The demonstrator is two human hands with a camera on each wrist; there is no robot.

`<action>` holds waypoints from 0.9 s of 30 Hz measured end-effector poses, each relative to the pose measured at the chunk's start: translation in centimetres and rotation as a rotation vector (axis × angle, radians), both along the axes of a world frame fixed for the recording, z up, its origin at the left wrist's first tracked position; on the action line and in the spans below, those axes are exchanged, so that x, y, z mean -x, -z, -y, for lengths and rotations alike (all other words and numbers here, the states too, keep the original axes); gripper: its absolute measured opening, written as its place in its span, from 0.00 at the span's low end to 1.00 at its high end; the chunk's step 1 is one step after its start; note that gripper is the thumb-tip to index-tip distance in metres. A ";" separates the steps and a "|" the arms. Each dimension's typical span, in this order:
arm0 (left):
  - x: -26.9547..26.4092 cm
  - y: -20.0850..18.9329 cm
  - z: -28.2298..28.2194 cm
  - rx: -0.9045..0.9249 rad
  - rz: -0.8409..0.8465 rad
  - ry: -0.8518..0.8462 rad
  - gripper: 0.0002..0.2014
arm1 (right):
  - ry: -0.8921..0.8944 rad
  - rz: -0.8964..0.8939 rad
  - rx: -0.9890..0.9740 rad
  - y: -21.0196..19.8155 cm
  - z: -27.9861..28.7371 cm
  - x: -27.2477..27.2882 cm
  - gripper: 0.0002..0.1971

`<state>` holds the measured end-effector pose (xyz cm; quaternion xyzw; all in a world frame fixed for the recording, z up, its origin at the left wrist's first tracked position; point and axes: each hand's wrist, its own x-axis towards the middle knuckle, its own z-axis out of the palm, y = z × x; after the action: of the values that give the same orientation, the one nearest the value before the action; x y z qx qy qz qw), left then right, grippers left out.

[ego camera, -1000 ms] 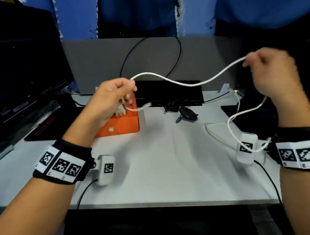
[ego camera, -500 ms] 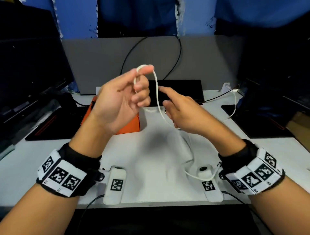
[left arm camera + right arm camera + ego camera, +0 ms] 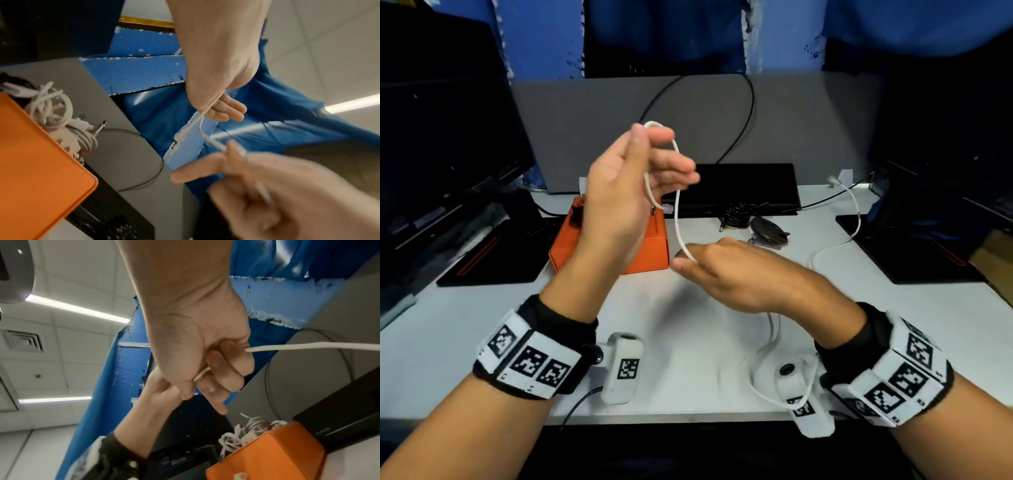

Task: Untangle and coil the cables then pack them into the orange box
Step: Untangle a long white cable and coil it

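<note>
Head view shows your left hand raised above the orange box, thumb up, with a loop of the white cable hung over the top of its fingers and one short end dangling by the palm. From that loop the cable drops nearly straight down to your right hand, which sits lower and nearer you, fingers curled round it in the right wrist view. Behind that grip the slack runs down under your right wrist, then away across the table to a far end near the right rear edge. So the free length lies to your right, and the right hand is the one to feed it. How tightly the left fingers close is probably loose; blur hides it. Room is open between hands and table. Other white cables already sit coiled in the box.
</note>
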<state>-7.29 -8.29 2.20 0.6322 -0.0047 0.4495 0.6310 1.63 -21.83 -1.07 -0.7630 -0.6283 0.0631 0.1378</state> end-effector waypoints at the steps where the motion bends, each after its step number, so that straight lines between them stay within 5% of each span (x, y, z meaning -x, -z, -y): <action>1: -0.3 0.4 0.4 -0.071 -0.044 -0.035 0.17 | -0.039 -0.006 0.011 -0.3 0.2 0.4 0.20; 7: -0.2 1.6 1.0 -0.532 -0.309 -0.106 0.20 | -0.194 -0.281 -0.252 -3.7 2.1 -1.4 0.19; 11: 0.5 0.7 0.5 -0.378 -0.353 0.078 0.25 | -0.098 -0.457 -0.580 -4.4 2.7 -4.2 0.06; 15: 0.7 0.8 0.5 -0.134 -0.304 0.374 0.24 | -0.145 -0.425 -0.550 -3.6 1.9 -3.8 0.09; 21: 0.4 0.7 1.0 0.066 -0.226 0.661 0.20 | -0.110 -0.697 -0.629 -3.9 1.6 -4.4 0.18; 27: 0.7 -0.2 0.5 0.217 -0.107 0.723 0.25 | 0.036 -0.604 -0.719 -2.6 0.7 -5.0 0.11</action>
<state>-7.97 -8.79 2.36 0.5418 -0.1469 0.1624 0.8115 6.59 -22.52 1.57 -0.6251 -0.5287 0.0583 0.5712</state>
